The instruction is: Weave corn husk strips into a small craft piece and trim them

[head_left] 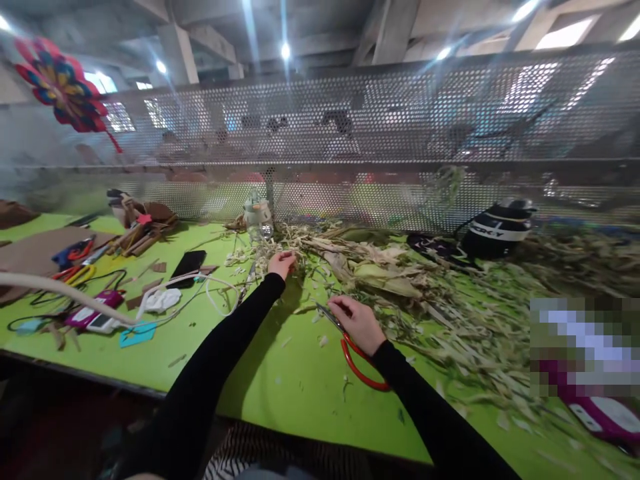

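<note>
My left hand (283, 265) reaches to the edge of a pile of dried husk scraps (310, 241), its fingers closed together. Whatever lies between those fingertips is too small to make out. Nearer to me, my right hand (357, 323) is closed around red-handled scissors (356, 360). Their blades point away to the left past my fingertips, and the red handle loops hang out below the palm. Pale green corn husks (385, 279) lie just beyond my right hand. Small clippings dot the green tabletop (285, 373) between and around both hands.
A lidded clear bottle (258, 217) stands behind my left hand. Leftward lie a black phone (189, 268), crumpled tissue (163, 300), a purple-and-white device (95, 312), a white cable and pliers (80, 275). A black cap-like item (497, 230) and shredded husk strips cover the right. Perforated metal panels rise behind.
</note>
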`<state>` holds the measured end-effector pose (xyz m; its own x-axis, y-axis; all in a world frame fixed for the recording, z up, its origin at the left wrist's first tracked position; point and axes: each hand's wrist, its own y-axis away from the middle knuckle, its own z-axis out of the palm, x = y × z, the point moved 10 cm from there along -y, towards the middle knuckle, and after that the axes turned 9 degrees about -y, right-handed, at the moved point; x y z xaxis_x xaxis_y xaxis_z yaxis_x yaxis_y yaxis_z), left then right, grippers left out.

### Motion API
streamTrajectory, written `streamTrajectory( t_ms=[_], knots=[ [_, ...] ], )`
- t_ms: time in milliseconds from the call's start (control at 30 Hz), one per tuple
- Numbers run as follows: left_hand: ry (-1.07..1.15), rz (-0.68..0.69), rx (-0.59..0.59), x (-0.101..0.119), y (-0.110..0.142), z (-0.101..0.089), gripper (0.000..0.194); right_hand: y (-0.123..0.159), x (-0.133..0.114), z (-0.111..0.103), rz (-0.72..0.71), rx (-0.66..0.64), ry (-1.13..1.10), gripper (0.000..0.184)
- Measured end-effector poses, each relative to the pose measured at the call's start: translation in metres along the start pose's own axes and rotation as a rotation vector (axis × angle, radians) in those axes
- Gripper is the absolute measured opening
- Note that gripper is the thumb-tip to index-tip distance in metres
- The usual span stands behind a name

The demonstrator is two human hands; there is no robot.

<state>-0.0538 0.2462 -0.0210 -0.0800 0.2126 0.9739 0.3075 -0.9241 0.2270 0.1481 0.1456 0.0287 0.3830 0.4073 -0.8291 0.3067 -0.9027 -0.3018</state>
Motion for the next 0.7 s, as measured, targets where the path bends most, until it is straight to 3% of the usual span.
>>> streamTrajectory(
  t_ms=[133,300,400,467,533,700],
  knots=[
    [-0.020,0.008,-0.049,0.007,0.014,0.008,0.034,0.001,-0.004,-0.001,-0.013,0.002,0.009,0.026],
    [-0.037,0.070,-0.274,0.014,0.080,0.040,0.026,0.004,-0.002,-0.012,0.048,0.063,0.025,0.030],
    [-0.062,0.112,-0.414,0.015,0.117,0.053,0.030,0.011,0.001,-0.009,0.085,0.008,0.073,0.020],
    [-0.154,0.209,-0.502,0.020,0.130,0.058,0.029,0.019,0.002,-0.006,0.097,-0.041,0.095,0.016],
    [-0.194,0.210,-0.501,0.017,0.127,0.052,0.029,0.027,0.001,-0.007,0.092,-0.069,0.099,0.015],
    [-0.154,0.126,-0.331,0.007,0.088,0.017,0.029,0.035,0.000,-0.028,0.055,-0.017,0.086,0.028]
  ],
)
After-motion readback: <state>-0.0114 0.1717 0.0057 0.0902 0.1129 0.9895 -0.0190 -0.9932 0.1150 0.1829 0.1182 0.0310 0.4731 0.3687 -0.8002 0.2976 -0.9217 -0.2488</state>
